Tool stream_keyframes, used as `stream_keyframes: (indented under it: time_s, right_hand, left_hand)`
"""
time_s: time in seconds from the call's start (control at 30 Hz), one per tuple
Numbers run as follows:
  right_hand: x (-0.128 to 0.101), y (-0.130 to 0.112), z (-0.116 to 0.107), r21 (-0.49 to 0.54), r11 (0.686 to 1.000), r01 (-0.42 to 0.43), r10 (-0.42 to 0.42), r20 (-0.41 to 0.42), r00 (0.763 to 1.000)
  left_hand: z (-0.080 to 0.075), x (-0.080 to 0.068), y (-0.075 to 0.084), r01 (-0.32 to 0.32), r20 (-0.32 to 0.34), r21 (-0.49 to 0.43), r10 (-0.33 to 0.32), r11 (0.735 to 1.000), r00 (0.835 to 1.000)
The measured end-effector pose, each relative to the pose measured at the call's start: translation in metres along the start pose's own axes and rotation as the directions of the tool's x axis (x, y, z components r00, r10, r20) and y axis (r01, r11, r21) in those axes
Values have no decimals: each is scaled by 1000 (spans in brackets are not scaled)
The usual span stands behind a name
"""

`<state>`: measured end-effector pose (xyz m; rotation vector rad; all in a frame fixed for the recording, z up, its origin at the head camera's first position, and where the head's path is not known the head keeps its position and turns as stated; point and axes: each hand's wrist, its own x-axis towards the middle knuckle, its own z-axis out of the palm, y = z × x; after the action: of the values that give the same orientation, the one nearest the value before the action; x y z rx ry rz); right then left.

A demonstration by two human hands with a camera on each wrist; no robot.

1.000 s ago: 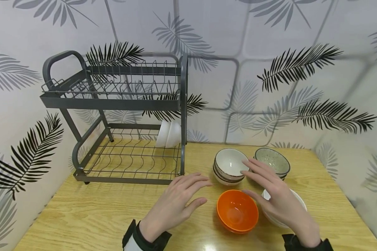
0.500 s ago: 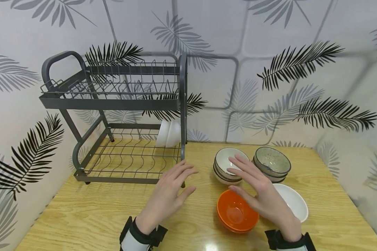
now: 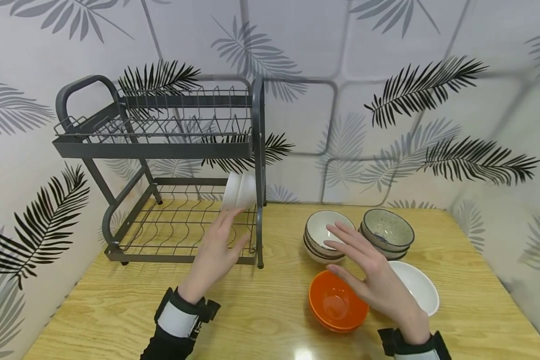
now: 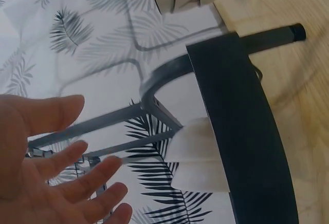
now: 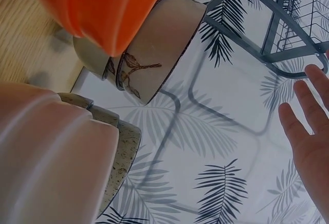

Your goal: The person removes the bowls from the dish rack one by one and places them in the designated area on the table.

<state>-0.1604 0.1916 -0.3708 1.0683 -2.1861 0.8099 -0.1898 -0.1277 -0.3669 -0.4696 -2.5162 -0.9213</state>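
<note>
Leaf-print wall, wooden table [image 3: 117, 310]; left hand [image 3: 216, 250] fingers spread beside rack [image 3: 162, 150] edge; right hand [image 3: 369, 277] fingers spread above orange bowl [image 3: 333, 305]

At your twelve o'clock, the table [image 3: 117, 310] shows pale wood grain under a glossy coat. At ten o'clock, the dish rack [image 3: 162, 150] is matt dark-grey metal with thin wire grids. The orange bowl [image 3: 337, 302] looks smooth and glossy; the speckled bowls [image 3: 387, 232] at one o'clock look like glazed ceramic. Your wrist straps [image 3: 182, 312] appear to be matt black fabric.
</note>
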Motion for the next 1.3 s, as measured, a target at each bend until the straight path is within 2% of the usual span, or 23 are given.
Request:
stream_keyframes:
  time_s: [0.13,0.33,0.63,0.73,0.9,1.13,1.3]
  right_hand:
    - [1,-1,-1,-2,1000,-14,14,7,1000]
    - [1,-1,-2,-3,1000,-29,29,15,999]
    - [0,-3,-2,5,999,-37,37,20,999]
    - [0,-2,-2,7,1000,-30,30,14,999]
    - [-1,-1,-1,7,1000,-9,9,1,1000]
    - [0,-2,-2,15,1000,7,-7,-4,1000]
    - [0,-4,-3,15,1000,-5,5,5,1000]
  left_hand:
    - [-6,11,-12,66,-10,-34,-66,997,998]
    - [-10,26,-26,150,37,-89,-147,985,988]
    - [-10,45,-44,207,80,-143,-197,968,977]
    - [-9,51,-50,235,105,-159,-220,959,970]
    - [-6,58,-57,303,160,-168,-277,938,948]
    - [1,63,-62,386,230,-250,-332,888,915]
    - [6,67,-65,399,255,-279,-333,873,908]
